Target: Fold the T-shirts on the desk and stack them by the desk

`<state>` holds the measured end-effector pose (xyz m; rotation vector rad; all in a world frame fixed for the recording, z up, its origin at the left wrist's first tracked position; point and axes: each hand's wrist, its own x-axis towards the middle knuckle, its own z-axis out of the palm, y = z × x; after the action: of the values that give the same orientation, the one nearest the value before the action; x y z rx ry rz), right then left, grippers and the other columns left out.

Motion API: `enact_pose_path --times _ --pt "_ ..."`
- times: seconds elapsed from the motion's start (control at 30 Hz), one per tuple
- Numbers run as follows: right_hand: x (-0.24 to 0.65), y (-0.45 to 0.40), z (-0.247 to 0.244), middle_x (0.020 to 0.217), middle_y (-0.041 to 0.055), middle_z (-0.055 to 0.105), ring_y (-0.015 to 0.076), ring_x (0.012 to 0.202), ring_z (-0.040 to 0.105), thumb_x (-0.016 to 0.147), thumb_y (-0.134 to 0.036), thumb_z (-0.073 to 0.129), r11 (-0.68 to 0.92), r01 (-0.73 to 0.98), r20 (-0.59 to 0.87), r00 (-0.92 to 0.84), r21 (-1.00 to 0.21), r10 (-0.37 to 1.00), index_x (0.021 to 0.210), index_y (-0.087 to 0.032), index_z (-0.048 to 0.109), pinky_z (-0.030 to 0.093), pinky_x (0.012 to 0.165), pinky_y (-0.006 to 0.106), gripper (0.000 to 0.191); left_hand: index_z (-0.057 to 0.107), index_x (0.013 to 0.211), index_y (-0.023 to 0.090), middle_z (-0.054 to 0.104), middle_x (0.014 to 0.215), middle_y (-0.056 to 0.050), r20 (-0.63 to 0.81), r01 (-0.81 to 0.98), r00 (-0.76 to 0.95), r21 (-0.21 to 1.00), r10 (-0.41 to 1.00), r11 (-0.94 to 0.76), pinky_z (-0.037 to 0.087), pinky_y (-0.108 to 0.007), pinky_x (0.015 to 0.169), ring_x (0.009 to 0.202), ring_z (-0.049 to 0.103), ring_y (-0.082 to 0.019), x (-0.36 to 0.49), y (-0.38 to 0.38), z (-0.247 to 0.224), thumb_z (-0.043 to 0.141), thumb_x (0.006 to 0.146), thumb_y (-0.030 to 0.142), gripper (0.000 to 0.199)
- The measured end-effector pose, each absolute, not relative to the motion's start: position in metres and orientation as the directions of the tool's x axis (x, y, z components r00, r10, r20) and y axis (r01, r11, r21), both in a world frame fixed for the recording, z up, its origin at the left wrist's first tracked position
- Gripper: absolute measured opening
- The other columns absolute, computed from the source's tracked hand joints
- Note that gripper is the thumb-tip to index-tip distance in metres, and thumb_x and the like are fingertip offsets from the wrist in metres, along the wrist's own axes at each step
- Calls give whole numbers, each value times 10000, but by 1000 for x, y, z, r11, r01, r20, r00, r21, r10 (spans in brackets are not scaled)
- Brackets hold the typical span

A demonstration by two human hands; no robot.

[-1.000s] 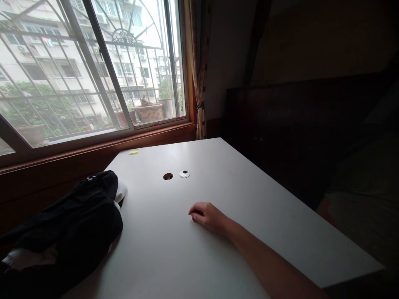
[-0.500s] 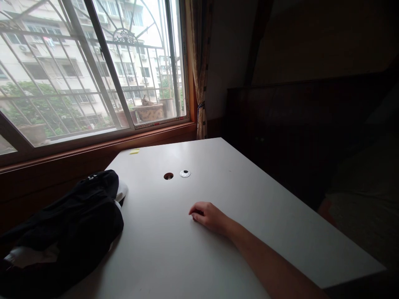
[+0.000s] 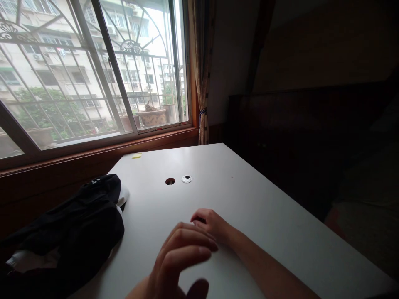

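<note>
My right hand (image 3: pixel 213 224) rests on the white tabletop (image 3: pixel 149 207), its fingers curled in and its thumb near them. The inside of that hand is in shadow, so I cannot make out whether anything is in it. In the foreground my left hand (image 3: pixel 181 257) is raised above the table, fingers bent and thumb held apart, with nothing between them. From this angle it lies just in front of my right hand and overlaps its lower edge. Whether the two hands touch, I cannot tell.
A black cloth item (image 3: pixel 71 228) with white parts is heaped on the left. Farther back are a round hole (image 3: pixel 170 181), a white round cover (image 3: pixel 187 179) and a yellow slip (image 3: pixel 136 155). A barred window (image 3: pixel 93 74) and a tied curtain (image 3: pixel 203 104) stand beyond the table.
My left hand has come into view from below and is raised near my right hand. The right hand stays on the table. The whole view has tilted up slightly.
</note>
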<state>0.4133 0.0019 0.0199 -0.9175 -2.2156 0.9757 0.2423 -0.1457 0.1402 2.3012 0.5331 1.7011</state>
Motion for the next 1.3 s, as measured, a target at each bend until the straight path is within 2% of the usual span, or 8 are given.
enact_pose_path --times 0.17,0.3,0.47,0.6,0.8,1.07,1.2,1.3 --pt "412 4 19 954 19 728 173 869 643 867 -143 599 549 366 237 -626 -752 743 965 -212 744 476 796 284 188 494 1367 253 625 1288 -133 672 539 409 367 617 -758 572 -453 961 1201 607 -262 204 -88 87 500 979 129 407" --pt "411 6 17 928 23 714 168 842 628 858 -111 589 576 373 266 -620 -728 738 983 -211 741 469 775 276 221 478 1409 297 573 1438 -97 540 763 329 330 774 -555 494 -494 1104 1373 513 -266 162 -52 29 482 1003 216 415" --pt "412 4 18 925 33 686 164 810 606 857 -110 588 587 386 264 -628 -712 732 969 -207 744 464 735 274 215 551 1392 220 539 1512 -93 316 938 129 269 940 -220 370 -475 1205 1474 402 -275 130 -23 -9 472 990 302 418" --pt "410 3 18 942 39 675 168 834 606 854 -100 590 593 397 258 -633 -701 729 979 -206 745 471 755 282 226 571 1399 196 500 1552 -105 254 970 30 227 967 -90 263 -466 1246 1496 364 -277 123 -13 -13 461 992 318 439" --pt "388 -13 13 1012 64 662 184 911 619 850 -78 580 636 335 323 -644 -695 693 1038 -202 733 510 847 319 272 562 1402 137 475 1560 -163 269 968 -138 240 953 72 250 -494 1229 1486 372 -309 124 13 -15 448 993 289 451" --pt "341 -66 8 1489 119 444 226 1229 573 829 -134 635 622 65 399 -714 -780 576 1472 -275 459 535 1006 359 681 565 1386 91 583 1441 -196 353 902 -375 351 858 250 323 -472 1188 1387 498 -297 129 45 -14 348 998 172 452" --pt "321 -83 11 1607 127 308 289 1428 411 775 -125 662 616 28 418 -709 -788 568 1506 -274 395 435 1141 442 792 581 1369 94 634 1373 -177 380 883 -411 392 829 258 368 -424 1158 1290 578 -279 126 46 -13 355 983 158 452" --pt "319 -92 20 1595 120 350 294 1457 379 753 -124 660 656 -6 446 -738 -755 507 1448 -254 472 377 1185 448 732 587 1357 103 648 1350 -162 390 880 -412 403 824 249 377 -403 1143 1271 587 -276 125 44 -13 379 971 166 443"
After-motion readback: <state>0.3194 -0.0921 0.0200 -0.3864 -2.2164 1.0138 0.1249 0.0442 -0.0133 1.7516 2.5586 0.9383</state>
